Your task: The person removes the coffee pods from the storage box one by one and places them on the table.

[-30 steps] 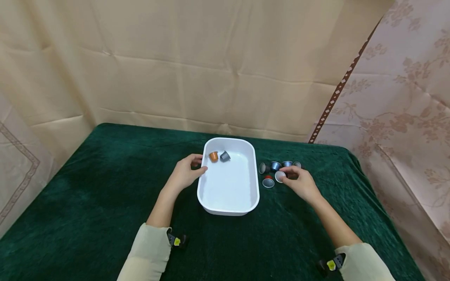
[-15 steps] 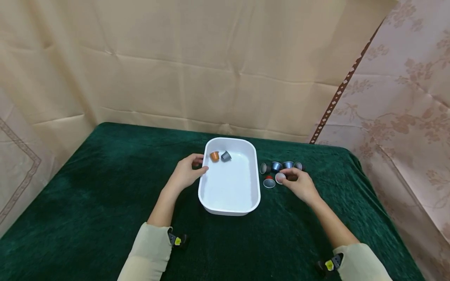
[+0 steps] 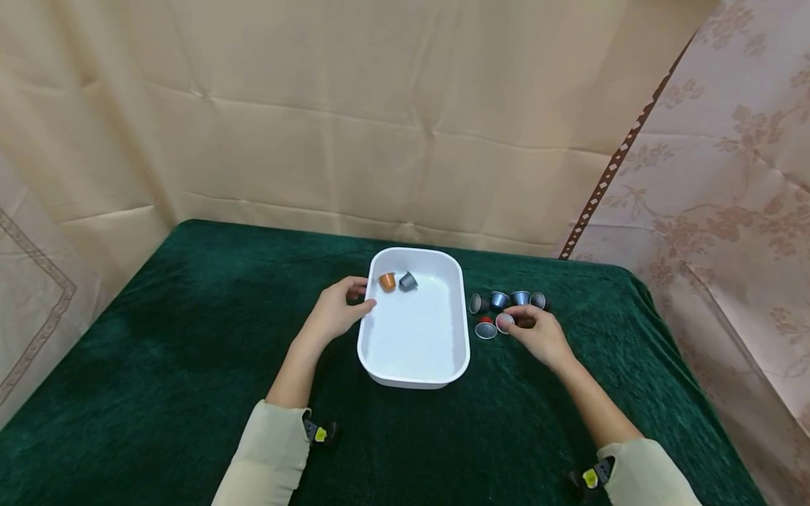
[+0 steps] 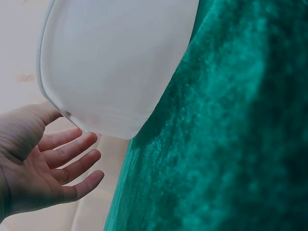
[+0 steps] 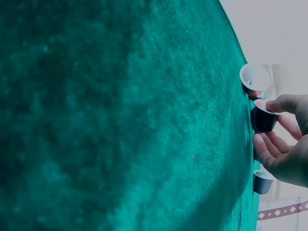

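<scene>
My left hand (image 3: 334,310) holds the left rim of a white rectangular tray (image 3: 414,385), thumb over the edge and fingers outside it. In the left wrist view, those fingers (image 4: 67,153) spread loosely below the tray's rim. Right of the tray, my right hand (image 3: 541,334) pinches a coffee capsule (image 3: 504,323) with a pale lid. Its dark cup (image 5: 263,120) shows between thumb and fingers in the right wrist view. Beside it lies a red coffee capsule (image 3: 486,329), silver lid facing me. Inside the tray lie an orange capsule (image 3: 387,282) and a grey capsule (image 3: 408,282).
Just behind the right hand, a dark capsule (image 3: 477,303), two blue capsules (image 3: 499,300) and another silver-lidded capsule (image 3: 538,300) form a row. Dark green cloth (image 3: 209,337) covers the table. A beige curtain (image 3: 304,112) hangs behind its far edge.
The right hand and its capsule have shifted slightly towards me and closer to the red capsule. The left hand stays at the tray's rim.
</scene>
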The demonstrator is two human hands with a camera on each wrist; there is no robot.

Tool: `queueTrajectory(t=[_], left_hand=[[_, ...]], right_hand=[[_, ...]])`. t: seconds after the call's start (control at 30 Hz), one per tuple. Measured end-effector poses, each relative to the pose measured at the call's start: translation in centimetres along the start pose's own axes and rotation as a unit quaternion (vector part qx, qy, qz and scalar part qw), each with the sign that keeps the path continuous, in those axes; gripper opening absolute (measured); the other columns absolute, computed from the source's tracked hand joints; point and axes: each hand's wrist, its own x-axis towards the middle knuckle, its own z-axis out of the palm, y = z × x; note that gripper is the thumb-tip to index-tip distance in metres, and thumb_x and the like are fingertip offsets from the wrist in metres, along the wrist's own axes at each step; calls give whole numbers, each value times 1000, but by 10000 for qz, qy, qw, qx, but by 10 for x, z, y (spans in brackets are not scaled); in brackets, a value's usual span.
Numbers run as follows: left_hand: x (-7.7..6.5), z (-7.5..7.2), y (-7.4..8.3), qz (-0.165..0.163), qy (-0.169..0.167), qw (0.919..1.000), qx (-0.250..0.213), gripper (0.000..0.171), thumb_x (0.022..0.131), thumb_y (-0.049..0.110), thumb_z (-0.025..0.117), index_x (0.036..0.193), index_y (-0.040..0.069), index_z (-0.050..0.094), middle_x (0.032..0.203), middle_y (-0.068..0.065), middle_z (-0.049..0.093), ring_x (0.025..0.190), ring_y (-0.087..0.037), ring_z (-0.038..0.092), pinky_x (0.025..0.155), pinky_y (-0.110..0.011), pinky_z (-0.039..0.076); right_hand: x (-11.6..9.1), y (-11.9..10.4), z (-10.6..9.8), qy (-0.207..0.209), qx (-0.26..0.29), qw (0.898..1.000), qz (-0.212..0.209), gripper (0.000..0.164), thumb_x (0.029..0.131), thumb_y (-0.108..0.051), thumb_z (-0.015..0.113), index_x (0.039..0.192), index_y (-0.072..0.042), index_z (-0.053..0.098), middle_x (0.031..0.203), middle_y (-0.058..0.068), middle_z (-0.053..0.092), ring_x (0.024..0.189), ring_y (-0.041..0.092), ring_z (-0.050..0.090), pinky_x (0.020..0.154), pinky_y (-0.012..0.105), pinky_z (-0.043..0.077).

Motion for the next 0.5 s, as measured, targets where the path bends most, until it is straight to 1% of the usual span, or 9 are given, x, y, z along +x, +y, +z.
queueTrajectory(t=[0.5], left_hand=[[1, 1, -2, -42, 34, 10000, -15, 50, 89, 31, 61, 134, 15, 46, 129, -9, 54, 123, -28, 48, 99, -46, 45]], right_hand=[[3, 1, 2, -9, -55, 10000, 59, 37, 90, -29, 60, 121, -8, 58, 119, 19, 58, 107, 31, 54, 80, 38, 50]])
